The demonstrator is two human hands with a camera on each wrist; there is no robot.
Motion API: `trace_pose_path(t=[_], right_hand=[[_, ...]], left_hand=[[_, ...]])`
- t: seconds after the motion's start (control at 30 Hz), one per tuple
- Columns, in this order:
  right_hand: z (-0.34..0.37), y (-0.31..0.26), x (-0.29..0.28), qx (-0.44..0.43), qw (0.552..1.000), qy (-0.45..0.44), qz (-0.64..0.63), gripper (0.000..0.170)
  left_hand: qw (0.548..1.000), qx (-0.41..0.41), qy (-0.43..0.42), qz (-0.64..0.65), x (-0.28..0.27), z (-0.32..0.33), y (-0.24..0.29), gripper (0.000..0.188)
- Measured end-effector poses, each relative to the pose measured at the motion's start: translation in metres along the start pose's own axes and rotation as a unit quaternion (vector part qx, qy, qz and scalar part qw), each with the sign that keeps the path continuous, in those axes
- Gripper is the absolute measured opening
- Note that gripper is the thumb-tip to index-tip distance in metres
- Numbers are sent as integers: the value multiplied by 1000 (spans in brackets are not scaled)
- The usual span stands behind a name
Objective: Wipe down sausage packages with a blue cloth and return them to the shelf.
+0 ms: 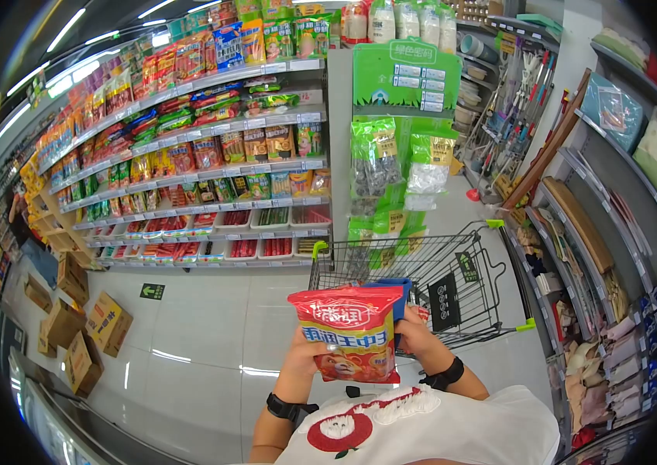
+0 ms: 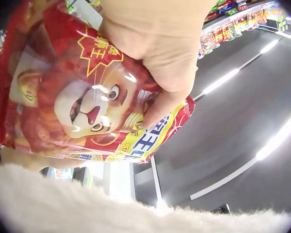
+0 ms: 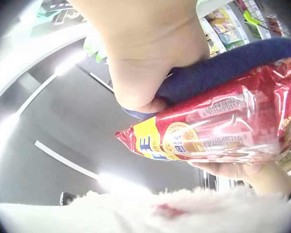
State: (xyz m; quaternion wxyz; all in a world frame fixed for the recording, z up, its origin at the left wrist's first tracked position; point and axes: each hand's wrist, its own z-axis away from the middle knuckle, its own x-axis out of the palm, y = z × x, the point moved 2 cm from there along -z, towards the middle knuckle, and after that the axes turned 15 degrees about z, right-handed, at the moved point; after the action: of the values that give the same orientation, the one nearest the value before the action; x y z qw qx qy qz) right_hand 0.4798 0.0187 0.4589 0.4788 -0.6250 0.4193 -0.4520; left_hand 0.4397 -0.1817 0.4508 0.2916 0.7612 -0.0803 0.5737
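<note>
In front of the white shirt, a shiny red bag of sausages (image 1: 352,333) with a yellow band and blue lettering is held upright. My left hand (image 1: 305,353) grips its left side, the thumb lying across the front. A lion cartoon on the bag fills much of the left wrist view, under the left hand (image 2: 157,43). My right hand (image 1: 415,335) grips a flat dark blue cloth-like item (image 3: 233,63) at the bag's right side. That blue item lies against the bag in the right wrist view, with the right thumb curled over its edge.
A wire shopping cart (image 1: 452,287) stands just ahead on the right. Behind it are shelves (image 1: 212,128) of packaged snacks and a green display (image 1: 404,77) with hanging bags. Cardboard boxes (image 1: 80,360) sit on the floor at left. Household-goods shelves (image 1: 600,201) line the right side.
</note>
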Motion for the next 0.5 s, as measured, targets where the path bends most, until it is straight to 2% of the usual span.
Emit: trace_pose_path(t=[0.03, 0.17, 0.2, 0.3, 0.4, 0.5], right_hand=[[-1, 0, 3, 13, 997, 0, -81, 66], [-4, -4, 5, -33, 993, 37, -104, 64], [-4, -3, 3, -40, 995, 18, -94, 56], [-2, 7, 2, -5, 989, 31, -145, 55], [3, 12, 7, -28, 998, 28, -41, 65], [4, 14, 3, 32, 999, -29, 12, 79]], left_hand=[[1000, 0, 8, -10, -1, -1, 0, 62], [999, -3, 31, -8, -6, -4, -6, 60], [999, -11, 35, 11, -7, -5, -8, 59], [998, -38, 23, 46, -17, -7, -11, 56], [997, -47, 32, 57, -21, -10, -17, 55], [995, -55, 66, 58, -21, -9, -21, 51]])
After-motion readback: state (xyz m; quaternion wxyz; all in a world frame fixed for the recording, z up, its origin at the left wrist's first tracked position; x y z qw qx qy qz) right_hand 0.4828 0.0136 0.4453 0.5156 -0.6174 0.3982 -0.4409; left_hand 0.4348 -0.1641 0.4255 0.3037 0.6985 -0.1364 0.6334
